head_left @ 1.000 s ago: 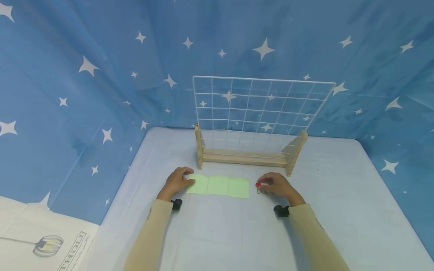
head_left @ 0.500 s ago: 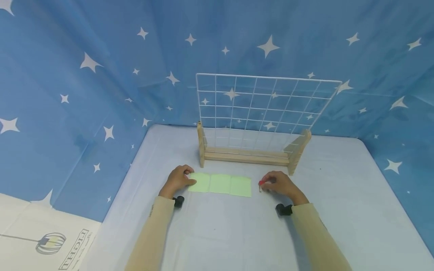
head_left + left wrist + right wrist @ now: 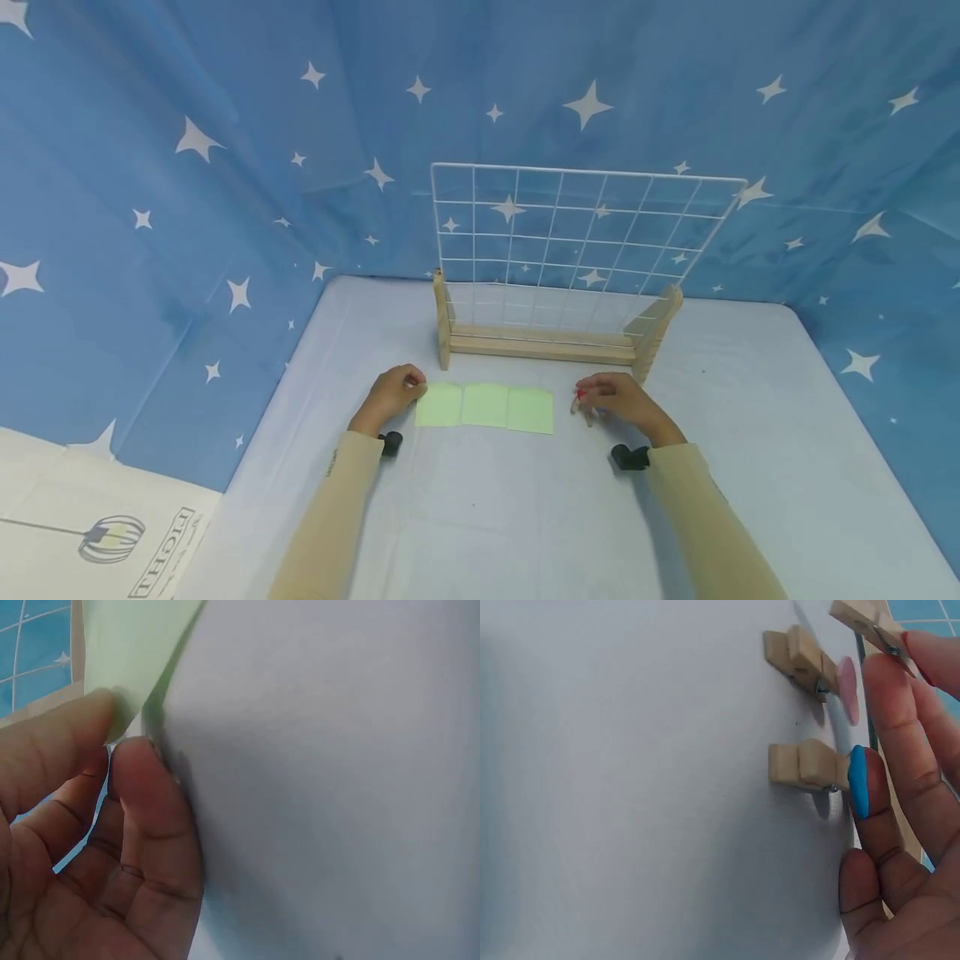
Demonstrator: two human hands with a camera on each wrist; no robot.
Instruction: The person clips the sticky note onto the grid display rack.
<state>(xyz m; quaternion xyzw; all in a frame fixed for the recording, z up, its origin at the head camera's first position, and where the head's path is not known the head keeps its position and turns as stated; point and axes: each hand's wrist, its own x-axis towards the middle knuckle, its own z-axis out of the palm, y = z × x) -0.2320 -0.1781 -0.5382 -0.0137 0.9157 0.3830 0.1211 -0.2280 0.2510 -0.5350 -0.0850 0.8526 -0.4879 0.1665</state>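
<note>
In the head view my left hand (image 3: 388,398) is at the left end of a row of three pale green paper sheets (image 3: 484,406). Up close, thumb and forefinger pinch a corner of the green paper (image 3: 139,652). My right hand (image 3: 621,402) is just right of the row. Its thumb and forefinger pinch a small wooden clothespin (image 3: 870,626) with a bit of red showing by the thumb. Below stand two more clothespins, one with a pink disc (image 3: 847,690) and one with a blue disc (image 3: 859,782). A fingertip is at the blue disc.
Behind the papers stands a white wire grid (image 3: 555,225) in a wooden base (image 3: 540,348). A white cloth (image 3: 465,517) covers the table. Blue star-patterned fabric (image 3: 360,108) hangs at the back and sides. A printed cream sheet (image 3: 90,500) lies at lower left.
My left hand has shifted slightly left at the paper's end. My right hand has turned a little with the red clothespin, and another clothespin now shows under it.
</note>
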